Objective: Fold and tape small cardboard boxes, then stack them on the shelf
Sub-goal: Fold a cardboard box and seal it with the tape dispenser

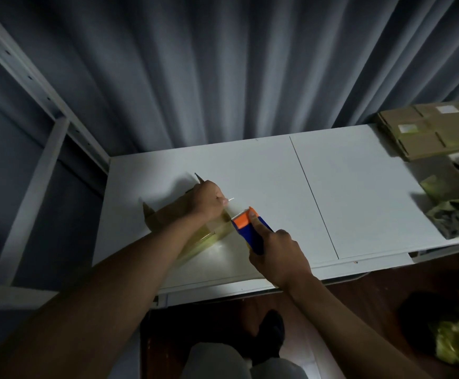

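A small cardboard box (168, 214) lies on the left part of the white desk (359, 187), with its flaps sticking up at the far and left ends. Shiny clear tape (209, 235) covers the near side of the box and catches the light.

The left hand (209, 201) rests on top of the box at its right end, fingers curled down over the edge and gripping it. The forearm crosses over the near part of the box, so much of the cardboard is hidden beneath it.

The right hand (280, 255) grips a blue and orange tape dispenser (250, 228), fingers wrapped round the blue handle and the forefinger laid along the top toward the orange head. The orange head sits against the right end of the box, just beside the left hand. A thin bright strip shows past the left hand's knuckles; it may be a loose end of tape, but the view is too blurred to be sure.

At the far right corner of the desk lies a pile of flat cardboard sheets (428, 132), with crumpled greenish wrapping (452, 212) near it. A metal shelf frame (31, 160) stands to the left of the desk, and a grey curtain (223, 64) hangs behind.
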